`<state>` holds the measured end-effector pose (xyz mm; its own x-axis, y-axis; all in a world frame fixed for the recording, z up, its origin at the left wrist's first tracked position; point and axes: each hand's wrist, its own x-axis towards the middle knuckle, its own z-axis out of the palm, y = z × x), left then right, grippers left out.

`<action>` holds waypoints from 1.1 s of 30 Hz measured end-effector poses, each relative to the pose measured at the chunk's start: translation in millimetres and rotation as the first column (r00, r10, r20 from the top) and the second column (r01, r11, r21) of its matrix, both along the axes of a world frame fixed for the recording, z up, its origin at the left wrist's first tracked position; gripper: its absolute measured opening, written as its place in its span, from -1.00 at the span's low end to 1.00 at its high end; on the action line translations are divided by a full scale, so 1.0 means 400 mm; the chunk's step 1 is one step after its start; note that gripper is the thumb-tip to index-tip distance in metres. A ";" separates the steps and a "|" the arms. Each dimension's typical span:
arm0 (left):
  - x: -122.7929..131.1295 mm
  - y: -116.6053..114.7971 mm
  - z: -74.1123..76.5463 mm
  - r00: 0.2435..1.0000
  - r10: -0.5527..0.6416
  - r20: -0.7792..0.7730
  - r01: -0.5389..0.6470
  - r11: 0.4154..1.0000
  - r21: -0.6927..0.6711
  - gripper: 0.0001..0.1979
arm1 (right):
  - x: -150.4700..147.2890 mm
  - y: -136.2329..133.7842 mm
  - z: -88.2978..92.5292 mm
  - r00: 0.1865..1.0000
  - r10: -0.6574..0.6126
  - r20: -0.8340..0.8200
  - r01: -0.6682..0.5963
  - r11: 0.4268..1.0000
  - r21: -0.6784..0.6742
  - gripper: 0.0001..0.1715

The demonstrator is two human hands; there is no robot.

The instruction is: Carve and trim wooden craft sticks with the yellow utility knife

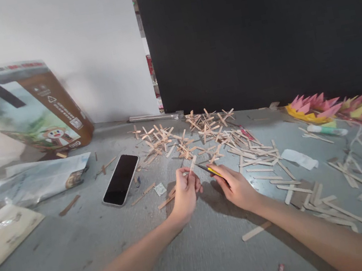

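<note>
- Head view, centre of the frame: the left hand (186, 194) is closed. It pinches a thin pale wooden craft stick (192, 165) between thumb and fingertips, and the stick points up and away just above the grey desk (202, 253).
- Just right of it, the right hand (237, 186) is closed around a slim yellow-and-black tool (210, 170). The tool's dark tip points at the held stick. I cannot tell whether it is a craft knife or a pen, nor whether tip and stick touch.
- Above the hands, across the upper middle, lies a heap of small wooden crosses (184, 137), each made of two short sticks laid across one another. I take these for finished pieces, and there are many.
- Right of centre, loose flat wooden sticks (259, 163) lie scattered and uncrossed, so a good share of the stock looks unused. By my reading the work is somewhere near midway.
- Short wooden offcuts (164, 200) lie just left of the left hand.
- Elsewhere there is a black smartphone (121, 179) left of centre and a tilted brown printed carton (54, 111) at upper left. Pink-and-yellow folded paper flowers (337, 110) sit at the right edge, with a white glue tube (327, 130) just below them.
</note>
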<state>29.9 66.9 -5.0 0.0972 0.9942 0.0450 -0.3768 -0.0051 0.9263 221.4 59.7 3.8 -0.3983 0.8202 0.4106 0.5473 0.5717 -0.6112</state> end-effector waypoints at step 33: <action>-0.005 0.004 -0.008 0.998 -0.030 -0.054 0.031 0.999 0.021 -0.63 | 0.028 0.037 -0.032 0.994 -0.029 0.103 0.007 0.977 0.213 -0.31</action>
<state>28.0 68.4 -8.4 0.1302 0.9896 0.0605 -0.3267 -0.0148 0.9450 232.5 74.7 -8.9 -0.4341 0.7265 0.5327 0.6131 0.6715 -0.4161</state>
